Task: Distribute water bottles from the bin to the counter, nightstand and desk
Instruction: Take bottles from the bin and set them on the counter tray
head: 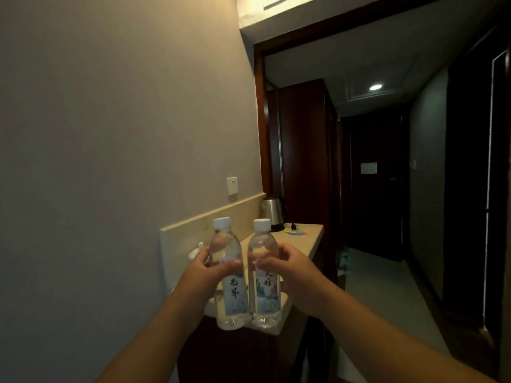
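Holding two bottles upright, side by side, at lower centre of the frame. Left hand wrapping around the left bottle at mid-body, fingers curled round it. Right hand gripping the right bottle in like manner, thumb and fingers closing on the clear part above the label. Both caps on; the bottles standing just beside each other, possibly touching.

Hovering over, or resting at, the near end of the counter at centre frame; contact between bottle bases and counter not determinable. Kettle standing at the far end of the counter, coloured sachets lying near it. A white capped item partly hiding behind the left hand; identity unclear.

Progress, as judged: counter delivery in hand, not yet confirmed complete, both bottles remaining in the grip. Nightstand and desk not in view; nothing showing about deliveries there. Bin not in view either, so remaining stock not determinable. Dark corridor and door occupying the right of the frame.
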Demonstrator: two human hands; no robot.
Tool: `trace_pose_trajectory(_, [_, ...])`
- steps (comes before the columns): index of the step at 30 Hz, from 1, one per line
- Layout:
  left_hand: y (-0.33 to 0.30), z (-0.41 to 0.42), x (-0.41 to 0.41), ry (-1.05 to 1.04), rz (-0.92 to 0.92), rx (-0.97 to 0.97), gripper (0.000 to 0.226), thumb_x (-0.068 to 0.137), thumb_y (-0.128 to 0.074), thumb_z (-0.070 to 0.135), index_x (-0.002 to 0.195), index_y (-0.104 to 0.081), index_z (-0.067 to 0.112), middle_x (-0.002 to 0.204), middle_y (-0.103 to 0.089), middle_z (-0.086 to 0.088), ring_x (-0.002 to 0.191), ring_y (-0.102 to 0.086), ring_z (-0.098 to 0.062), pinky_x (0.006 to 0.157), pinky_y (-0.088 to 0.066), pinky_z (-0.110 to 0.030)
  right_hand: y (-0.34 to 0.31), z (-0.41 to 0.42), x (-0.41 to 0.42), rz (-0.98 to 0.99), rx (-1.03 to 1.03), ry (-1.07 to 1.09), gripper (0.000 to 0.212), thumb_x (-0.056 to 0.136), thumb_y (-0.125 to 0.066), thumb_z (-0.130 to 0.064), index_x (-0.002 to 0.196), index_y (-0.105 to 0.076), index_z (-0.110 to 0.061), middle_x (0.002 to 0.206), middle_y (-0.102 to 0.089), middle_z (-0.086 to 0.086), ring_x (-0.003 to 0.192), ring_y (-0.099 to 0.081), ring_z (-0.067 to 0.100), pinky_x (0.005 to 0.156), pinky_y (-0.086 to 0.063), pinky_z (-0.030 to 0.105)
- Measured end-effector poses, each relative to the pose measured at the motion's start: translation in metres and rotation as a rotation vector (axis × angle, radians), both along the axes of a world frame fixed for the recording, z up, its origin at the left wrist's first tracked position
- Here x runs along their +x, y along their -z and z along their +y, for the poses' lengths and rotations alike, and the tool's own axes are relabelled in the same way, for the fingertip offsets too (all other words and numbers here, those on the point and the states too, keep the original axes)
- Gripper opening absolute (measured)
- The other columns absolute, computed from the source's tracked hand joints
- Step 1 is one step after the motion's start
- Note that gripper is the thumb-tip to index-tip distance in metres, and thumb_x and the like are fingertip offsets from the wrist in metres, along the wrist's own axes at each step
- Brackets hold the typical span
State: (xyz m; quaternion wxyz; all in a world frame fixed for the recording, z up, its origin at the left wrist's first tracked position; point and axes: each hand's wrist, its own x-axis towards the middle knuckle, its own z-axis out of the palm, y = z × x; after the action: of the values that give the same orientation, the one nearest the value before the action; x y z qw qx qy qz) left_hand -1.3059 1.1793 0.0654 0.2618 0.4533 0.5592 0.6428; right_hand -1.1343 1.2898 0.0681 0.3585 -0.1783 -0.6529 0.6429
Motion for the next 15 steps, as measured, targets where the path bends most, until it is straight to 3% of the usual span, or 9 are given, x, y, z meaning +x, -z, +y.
trace_pose_trajectory(2, [0.002,0.037,-0.015,-0.026,-0.015,-0.010,0.079,0.049,-0.088,0.042,0.123,-0.063,0.027,0.111,-0.074,-0.008,0.099,-0.073,-0.029,0.081,-0.060,-0.053,0.002,0.033,-0.013,-0.027,0.042,0.020,0.044,0.075,-0.079,-0.020,0.116,-0.063,-0.017,0.117,-0.071,0.010,0.108,-0.070,0.026,0.096,-0.054,0.051])
trace_pose_trajectory(5, [0.010,0.094,-0.044,-0.034,-0.051,0.002,0.079,0.049,-0.095,0.032,0.121,-0.062,0.026,0.105,-0.076,-0.007,0.096,-0.073,-0.029,0.075,-0.059,-0.048,0.008,0.086,-0.039,-0.092,0.114,0.055,0.044,0.073,-0.081,-0.016,0.115,-0.066,-0.015,0.110,-0.075,0.005,0.103,-0.072,0.020,0.092,-0.057,0.036])
trace_pose_trajectory(8, [0.014,0.142,-0.070,-0.037,-0.059,0.003,0.080,0.052,-0.095,0.032,0.124,-0.059,0.032,0.113,-0.072,-0.008,0.103,-0.069,-0.028,0.085,-0.056,-0.050,0.008,0.140,-0.066,-0.158,0.095,0.048,0.041,0.075,-0.082,-0.007,0.113,-0.067,-0.011,0.111,-0.075,0.008,0.103,-0.072,0.020,0.084,-0.058,0.028])
trace_pose_trajectory(11, [0.018,0.182,-0.092,-0.073,-0.008,-0.001,0.076,0.063,-0.088,0.030,0.131,-0.055,0.034,0.128,-0.063,-0.009,0.113,-0.062,-0.029,0.094,-0.054,-0.052,0.010,0.188,-0.088,-0.207,0.119,0.029,0.042,0.074,-0.083,-0.009,0.112,-0.066,-0.016,0.111,-0.075,0.003,0.103,-0.072,0.018,0.087,-0.060,0.032])
trace_pose_trajectory(15, [0.030,0.216,-0.107,-0.124,0.102,-0.050,0.068,0.073,-0.086,0.027,0.133,-0.056,0.030,0.127,-0.065,-0.003,0.117,-0.062,-0.025,0.097,-0.053,-0.047,0.025,0.240,-0.118,-0.212,0.146,0.040,0.042,0.077,-0.084,-0.010,0.114,-0.065,-0.013,0.115,-0.073,0.007,0.106,-0.070,0.023,0.086,-0.060,0.036])
